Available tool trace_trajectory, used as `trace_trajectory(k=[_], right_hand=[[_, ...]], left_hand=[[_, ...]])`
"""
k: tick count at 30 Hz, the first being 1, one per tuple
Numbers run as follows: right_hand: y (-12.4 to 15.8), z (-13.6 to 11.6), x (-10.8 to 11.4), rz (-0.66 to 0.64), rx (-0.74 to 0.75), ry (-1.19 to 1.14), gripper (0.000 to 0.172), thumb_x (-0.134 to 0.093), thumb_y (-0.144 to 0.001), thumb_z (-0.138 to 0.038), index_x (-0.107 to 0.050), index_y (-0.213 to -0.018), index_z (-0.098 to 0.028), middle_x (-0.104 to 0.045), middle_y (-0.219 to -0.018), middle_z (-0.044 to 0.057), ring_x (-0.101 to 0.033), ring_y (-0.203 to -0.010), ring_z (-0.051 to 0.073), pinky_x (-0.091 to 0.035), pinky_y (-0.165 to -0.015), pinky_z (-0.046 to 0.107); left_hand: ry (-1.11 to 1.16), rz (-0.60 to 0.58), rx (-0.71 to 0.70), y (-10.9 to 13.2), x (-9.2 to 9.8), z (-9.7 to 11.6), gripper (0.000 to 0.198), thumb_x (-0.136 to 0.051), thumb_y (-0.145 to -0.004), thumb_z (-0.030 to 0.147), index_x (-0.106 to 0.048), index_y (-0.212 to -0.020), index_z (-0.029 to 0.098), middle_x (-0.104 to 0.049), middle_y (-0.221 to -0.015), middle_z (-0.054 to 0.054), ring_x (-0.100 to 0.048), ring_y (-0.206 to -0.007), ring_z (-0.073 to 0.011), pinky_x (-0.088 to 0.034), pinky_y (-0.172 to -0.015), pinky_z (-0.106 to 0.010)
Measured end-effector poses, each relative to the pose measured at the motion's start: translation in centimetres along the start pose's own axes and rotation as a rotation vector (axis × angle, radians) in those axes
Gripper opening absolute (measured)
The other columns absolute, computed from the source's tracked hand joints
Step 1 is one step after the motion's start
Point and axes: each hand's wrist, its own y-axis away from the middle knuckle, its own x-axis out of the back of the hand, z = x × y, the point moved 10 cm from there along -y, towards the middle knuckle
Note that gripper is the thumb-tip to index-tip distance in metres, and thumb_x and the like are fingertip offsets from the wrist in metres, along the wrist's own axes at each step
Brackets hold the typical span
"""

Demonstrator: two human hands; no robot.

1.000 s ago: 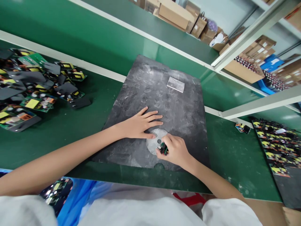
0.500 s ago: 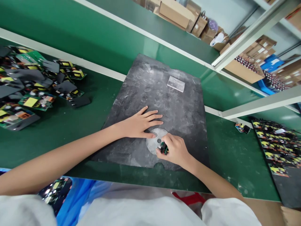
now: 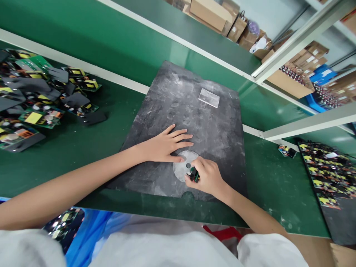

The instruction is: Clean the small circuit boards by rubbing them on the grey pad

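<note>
My left hand [image 3: 169,146] lies flat with its fingers spread on a worn black mat [image 3: 169,107], and its thumb rests at the edge of a round grey disc [image 3: 180,171] with a hole near its middle. Between the thumb and fingers of my right hand [image 3: 208,175] is a small circuit board [image 3: 194,174] with dark components, held low over the disc's right side. My fingers hide most of that board. Farther back on the mat lies a clear, flat rectangular piece [image 3: 209,98].
Circuit boards and black plates pile up on the left of the green bench [image 3: 116,107]. On the right, a black tray [image 3: 338,218] bears rows of boards, with a single board [image 3: 287,151] beside it. A white post [image 3: 308,126] and cardboard boxes [image 3: 208,14] stand behind.
Both hands stay in the same place, the left flat on the mat and the right gripping the circuit board at the disc. Only the camera view has shifted slightly.
</note>
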Motion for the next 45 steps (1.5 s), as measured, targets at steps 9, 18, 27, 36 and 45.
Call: trace_trajectory(k=[9, 18, 27, 36, 45], right_hand=[[0.04, -0.07, -0.03, -0.003, 0.013, -0.003, 0.020, -0.051, -0.084, -0.039, -0.045, -0.078, -0.020, -0.046, -0.063, -0.003, -0.045, -0.051, 0.010, -0.032, -0.049, 0.022], [0.01, -0.12, 0.12, 0.015, 0.017, 0.012, 0.021, -0.048, -0.086, -0.040, -0.046, -0.079, -0.021, -0.047, -0.063, -0.003, -0.047, -0.051, 0.011, -0.035, -0.050, 0.023], [0.01, -0.15, 0.24, 0.022, 0.027, -0.010, 0.020, -0.049, -0.085, -0.039, -0.046, -0.080, -0.021, -0.048, -0.063, -0.002, -0.046, -0.051, 0.011, -0.035, -0.049, 0.023], [-0.02, -0.22, 0.32, 0.038, 0.037, -0.013, 0.021, -0.049, -0.086, -0.040, -0.045, -0.079, -0.021, -0.046, -0.062, -0.003, -0.044, -0.050, 0.010, -0.034, -0.048, 0.022], [-0.06, -0.21, 0.30, 0.037, 0.037, -0.015, 0.021, -0.049, -0.086, -0.040, -0.045, -0.080, -0.020, -0.047, -0.063, -0.003, -0.047, -0.051, 0.011, -0.034, -0.049, 0.023]], left_hand=[[0.011, 0.030, -0.005, 0.01, 0.34, 0.11, 0.059, -0.045, -0.094, 0.057, -0.040, -0.145, 0.028, -0.034, -0.154, -0.005, -0.022, -0.146, -0.0296, 0.000, -0.118, -0.054], [-0.032, 0.022, 0.023, -0.06, -0.03, 0.02, 0.058, -0.038, -0.097, 0.057, -0.040, -0.145, 0.026, -0.032, -0.155, -0.004, -0.020, -0.147, -0.0268, 0.005, -0.118, -0.050], [-0.029, 0.004, 0.018, -0.12, -0.32, -0.12, 0.061, -0.035, -0.097, 0.060, -0.036, -0.147, 0.026, -0.029, -0.157, -0.004, -0.016, -0.148, -0.0262, 0.008, -0.118, -0.048], [-0.014, 0.015, 0.013, -0.17, -0.18, -0.06, 0.059, -0.037, -0.097, 0.058, -0.038, -0.147, 0.025, -0.031, -0.156, -0.005, -0.018, -0.147, -0.0278, 0.004, -0.118, -0.052], [-0.027, 0.000, 0.017, -0.04, -0.24, -0.07, 0.060, -0.035, -0.097, 0.059, -0.037, -0.147, 0.025, -0.029, -0.157, -0.004, -0.017, -0.147, -0.0272, 0.005, -0.118, -0.051]])
